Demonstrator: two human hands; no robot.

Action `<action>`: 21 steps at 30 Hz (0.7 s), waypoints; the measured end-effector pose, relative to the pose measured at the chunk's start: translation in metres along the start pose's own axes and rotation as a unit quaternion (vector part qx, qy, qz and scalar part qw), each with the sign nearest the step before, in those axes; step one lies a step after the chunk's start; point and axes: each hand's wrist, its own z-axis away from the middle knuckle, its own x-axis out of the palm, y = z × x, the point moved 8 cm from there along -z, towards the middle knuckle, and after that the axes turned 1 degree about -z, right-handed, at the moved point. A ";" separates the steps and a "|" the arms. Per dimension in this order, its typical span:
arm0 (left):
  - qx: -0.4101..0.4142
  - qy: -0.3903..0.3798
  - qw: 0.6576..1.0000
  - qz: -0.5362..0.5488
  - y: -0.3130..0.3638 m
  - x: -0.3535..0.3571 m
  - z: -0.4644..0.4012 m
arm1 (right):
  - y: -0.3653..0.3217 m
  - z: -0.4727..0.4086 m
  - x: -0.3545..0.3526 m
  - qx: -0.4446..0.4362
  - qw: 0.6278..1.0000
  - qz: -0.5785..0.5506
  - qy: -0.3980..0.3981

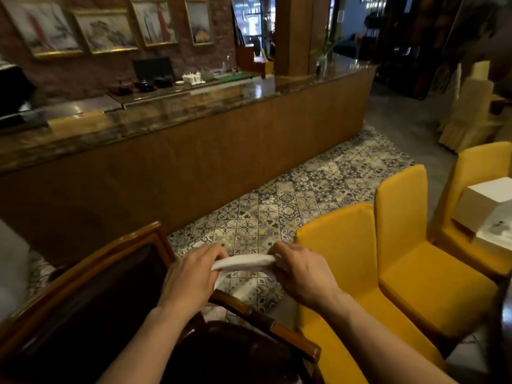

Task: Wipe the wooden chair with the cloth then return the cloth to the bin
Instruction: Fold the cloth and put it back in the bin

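Observation:
A white cloth (243, 262) is stretched between my two hands above the patterned floor. My left hand (191, 275) grips its left end and my right hand (300, 275) grips its right end. Below and to the left stands the wooden chair (91, 261), with a brown frame, dark padded back and dark seat. Its armrest (249, 309) runs under my left wrist. The cloth hangs just above and beyond that armrest, apart from it. No bin is in view.
Three yellow-covered chairs (401, 261) stand close on the right beside a table with a white box (482, 200). A long wooden counter (194, 151) runs across the back. Patterned tile floor (304, 195) lies between counter and chairs.

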 end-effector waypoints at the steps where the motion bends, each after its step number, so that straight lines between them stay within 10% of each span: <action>1: 0.000 0.008 1.000 -0.009 -0.003 -0.011 0.001 | -0.008 -0.008 -0.005 -0.012 1.000 0.003 0.002; 21: -0.257 0.173 0.942 -0.127 -0.164 -0.263 0.316 | -0.404 0.010 0.001 -0.347 0.935 -0.066 -0.025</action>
